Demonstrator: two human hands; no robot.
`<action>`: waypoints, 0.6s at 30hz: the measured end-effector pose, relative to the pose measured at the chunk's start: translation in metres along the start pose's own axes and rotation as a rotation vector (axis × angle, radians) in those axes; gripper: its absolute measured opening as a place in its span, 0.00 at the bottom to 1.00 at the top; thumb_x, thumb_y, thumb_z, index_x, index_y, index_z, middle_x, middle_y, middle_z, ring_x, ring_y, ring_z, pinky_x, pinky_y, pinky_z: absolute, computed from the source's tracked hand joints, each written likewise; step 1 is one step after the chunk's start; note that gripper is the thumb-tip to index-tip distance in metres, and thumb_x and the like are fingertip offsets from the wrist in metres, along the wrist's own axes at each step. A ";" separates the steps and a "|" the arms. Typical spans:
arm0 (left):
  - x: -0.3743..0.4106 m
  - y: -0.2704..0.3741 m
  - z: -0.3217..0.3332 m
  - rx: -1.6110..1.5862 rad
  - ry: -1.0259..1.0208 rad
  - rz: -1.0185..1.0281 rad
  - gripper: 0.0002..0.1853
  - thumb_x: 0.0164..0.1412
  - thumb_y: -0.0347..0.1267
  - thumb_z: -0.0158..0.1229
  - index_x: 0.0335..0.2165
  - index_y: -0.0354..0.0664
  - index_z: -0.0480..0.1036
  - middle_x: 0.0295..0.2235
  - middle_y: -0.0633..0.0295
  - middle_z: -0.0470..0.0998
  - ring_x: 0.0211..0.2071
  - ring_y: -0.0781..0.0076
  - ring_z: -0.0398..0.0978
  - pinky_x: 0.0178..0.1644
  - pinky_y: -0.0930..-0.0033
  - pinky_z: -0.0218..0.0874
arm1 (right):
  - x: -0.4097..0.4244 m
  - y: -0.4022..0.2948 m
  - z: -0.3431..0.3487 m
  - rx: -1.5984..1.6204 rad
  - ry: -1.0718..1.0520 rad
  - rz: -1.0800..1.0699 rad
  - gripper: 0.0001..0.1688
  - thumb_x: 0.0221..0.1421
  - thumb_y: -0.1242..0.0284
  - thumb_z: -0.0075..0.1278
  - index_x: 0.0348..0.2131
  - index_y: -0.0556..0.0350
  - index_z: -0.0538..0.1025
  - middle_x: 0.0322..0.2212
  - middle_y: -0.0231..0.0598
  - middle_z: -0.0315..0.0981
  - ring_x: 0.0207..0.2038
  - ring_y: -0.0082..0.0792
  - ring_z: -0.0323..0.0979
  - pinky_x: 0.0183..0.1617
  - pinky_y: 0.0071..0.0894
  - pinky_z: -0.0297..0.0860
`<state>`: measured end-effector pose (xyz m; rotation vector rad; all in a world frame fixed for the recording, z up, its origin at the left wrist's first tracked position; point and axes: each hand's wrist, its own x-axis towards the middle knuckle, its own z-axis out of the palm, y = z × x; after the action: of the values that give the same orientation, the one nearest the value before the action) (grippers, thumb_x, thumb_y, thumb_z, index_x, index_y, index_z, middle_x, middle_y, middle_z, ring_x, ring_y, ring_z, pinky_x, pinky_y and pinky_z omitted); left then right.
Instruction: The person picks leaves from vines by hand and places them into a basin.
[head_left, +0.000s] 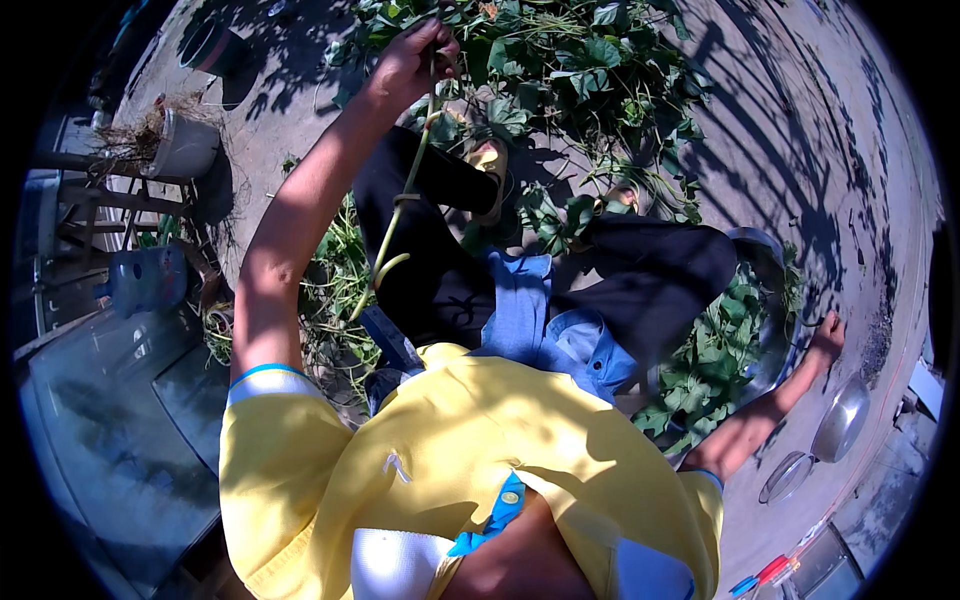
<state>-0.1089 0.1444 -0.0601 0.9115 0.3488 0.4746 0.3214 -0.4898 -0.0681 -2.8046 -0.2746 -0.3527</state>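
Note:
My left hand (416, 64) is raised over the far side of my knee, gripping a long green vine stem (397, 214). That stem hangs down past my dark trouser leg and carries short stubs of leaf stalk. Out to the right, my right hand (829, 337) has its fingers closed on a thin leaf stalk (806, 322) beside a metal basin (784, 349). Picked green leaves (724, 337) fill much of that basin. Before my feet lies a large heap of leafy vines (577, 67). Stripped stems (337, 292) are piled by my left leg.
To the left stand a dark bucket (214, 46), a white bucket (187, 142) with dry roots, a plastic bottle (150, 277) and a glass-topped table (112, 427). A metal bowl (841, 420) and a round lid-like piece (787, 478) lie at right.

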 end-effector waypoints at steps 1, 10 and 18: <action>0.001 0.000 -0.001 -0.029 -0.064 -0.011 0.14 0.62 0.39 0.40 0.24 0.43 0.60 0.19 0.66 0.62 0.20 0.77 0.59 0.26 0.74 0.54 | -0.003 0.041 0.008 -0.126 -0.195 0.032 0.25 0.49 0.57 0.44 0.38 0.59 0.72 0.32 0.46 0.73 0.36 0.42 0.71 0.41 0.32 0.64; -0.053 0.008 -0.004 -0.074 -0.094 -0.121 0.15 0.62 0.42 0.38 0.25 0.44 0.59 0.19 0.67 0.59 0.22 0.76 0.57 0.28 0.73 0.56 | -0.071 -0.160 0.074 0.406 -0.079 -0.236 0.16 0.50 0.66 0.48 0.34 0.62 0.74 0.28 0.43 0.74 0.32 0.31 0.72 0.39 0.27 0.65; -0.108 0.011 0.008 0.012 -0.064 -0.169 0.16 0.58 0.43 0.46 0.22 0.44 0.58 0.20 0.67 0.60 0.22 0.76 0.60 0.28 0.71 0.58 | -0.186 -0.428 0.082 1.191 -0.625 -0.612 0.10 0.52 0.76 0.46 0.36 0.60 0.73 0.27 0.34 0.72 0.29 0.19 0.68 0.34 0.16 0.63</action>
<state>-0.1986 0.0876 -0.0366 0.8987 0.3675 0.2872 0.0657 -0.0905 -0.0786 -1.5163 -1.0581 0.4617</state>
